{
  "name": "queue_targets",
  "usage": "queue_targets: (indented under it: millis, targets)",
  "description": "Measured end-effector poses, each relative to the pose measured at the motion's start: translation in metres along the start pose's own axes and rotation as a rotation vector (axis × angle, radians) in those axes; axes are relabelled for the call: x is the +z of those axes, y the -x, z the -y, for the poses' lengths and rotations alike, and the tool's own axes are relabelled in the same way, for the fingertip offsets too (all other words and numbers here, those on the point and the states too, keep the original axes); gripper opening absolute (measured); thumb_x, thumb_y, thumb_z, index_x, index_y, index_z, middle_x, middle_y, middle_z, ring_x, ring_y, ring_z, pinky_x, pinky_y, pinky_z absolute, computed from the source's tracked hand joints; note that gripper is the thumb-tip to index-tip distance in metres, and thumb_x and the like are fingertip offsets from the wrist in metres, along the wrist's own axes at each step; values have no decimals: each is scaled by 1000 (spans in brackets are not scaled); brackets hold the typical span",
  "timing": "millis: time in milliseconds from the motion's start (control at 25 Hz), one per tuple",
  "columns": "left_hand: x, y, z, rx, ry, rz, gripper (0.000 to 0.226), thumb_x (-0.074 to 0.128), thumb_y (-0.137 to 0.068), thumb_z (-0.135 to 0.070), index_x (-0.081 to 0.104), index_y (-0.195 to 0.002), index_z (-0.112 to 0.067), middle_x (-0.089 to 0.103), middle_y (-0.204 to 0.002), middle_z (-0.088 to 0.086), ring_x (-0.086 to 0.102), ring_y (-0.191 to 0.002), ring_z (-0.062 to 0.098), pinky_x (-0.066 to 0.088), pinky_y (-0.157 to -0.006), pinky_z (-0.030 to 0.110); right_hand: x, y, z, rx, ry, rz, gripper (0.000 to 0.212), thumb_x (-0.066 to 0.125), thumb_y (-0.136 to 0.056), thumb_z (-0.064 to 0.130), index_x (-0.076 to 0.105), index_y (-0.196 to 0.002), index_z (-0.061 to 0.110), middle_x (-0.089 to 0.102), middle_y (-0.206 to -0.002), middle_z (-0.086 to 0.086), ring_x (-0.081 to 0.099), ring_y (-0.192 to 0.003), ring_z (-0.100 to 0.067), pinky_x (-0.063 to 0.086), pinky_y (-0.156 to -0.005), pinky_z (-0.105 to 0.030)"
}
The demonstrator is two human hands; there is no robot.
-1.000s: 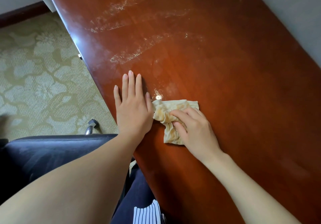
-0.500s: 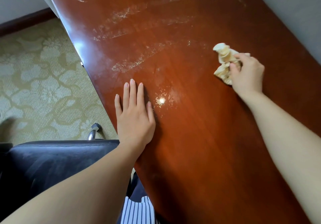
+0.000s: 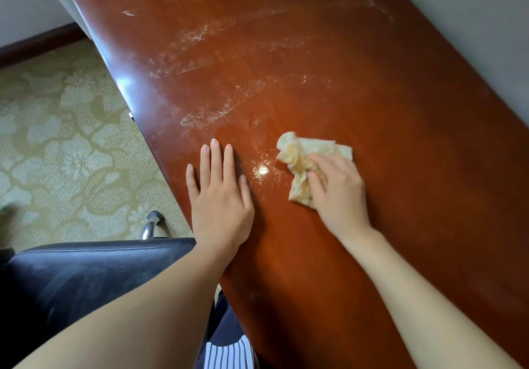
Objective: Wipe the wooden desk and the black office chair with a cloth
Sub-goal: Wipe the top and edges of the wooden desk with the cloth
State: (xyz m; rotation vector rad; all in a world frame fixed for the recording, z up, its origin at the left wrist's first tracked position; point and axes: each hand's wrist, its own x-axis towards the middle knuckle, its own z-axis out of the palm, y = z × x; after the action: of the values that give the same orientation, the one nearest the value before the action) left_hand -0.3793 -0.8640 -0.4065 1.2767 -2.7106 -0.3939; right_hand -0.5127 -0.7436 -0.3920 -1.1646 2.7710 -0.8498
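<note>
Nearest, the black office chair [image 3: 86, 271] sits against the edge of the surface [image 3: 400, 111], and just past it the left hand [image 3: 221, 205] lies flat on the wood, fingers straight, holding nothing. To its right, the right hand [image 3: 340, 194] has its grip curled round the crumpled cloth [image 3: 303, 157], pressing it down, the bunch sticking out ahead and left of the knuckles. The pale streaks [image 3: 206, 117] lie farther along the surface's long run and leftward, so I'd judge the next stroke pushes forward-left, right hand leading.
</note>
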Motion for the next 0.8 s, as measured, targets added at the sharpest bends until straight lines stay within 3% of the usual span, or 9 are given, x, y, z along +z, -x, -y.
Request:
queue_targets:
  millis: [240,520,800]
  targets:
    - [0,0,-1,7,16,-18,59,20,-98,-36,20,-152,-13,14,-160,5,5,-148,18,2,-120,42,7,13,12,-165,-33,36,25,67,-83,1,69,-107,6,63,-89,-6,58,-87,-20,47,-79,-28]
    - [1,-1,-2,1,35,-59,60,21,-96,-35,25,-150,-11,18,-159,6,9,-148,18,-1,-118,39,46,-75,57,-229,-114,177,26,59,-83,5,68,-108,8,64,-97,-12,57,-97,-32,42,-87,-37]
    - [3,-2,-1,-20,30,-72,62,22,-95,-35,24,-150,-7,25,-157,8,13,-147,17,2,-119,39,77,-128,97,-413,-147,384,23,56,-87,7,67,-107,10,61,-109,-9,53,-106,-27,36,-90,-33]
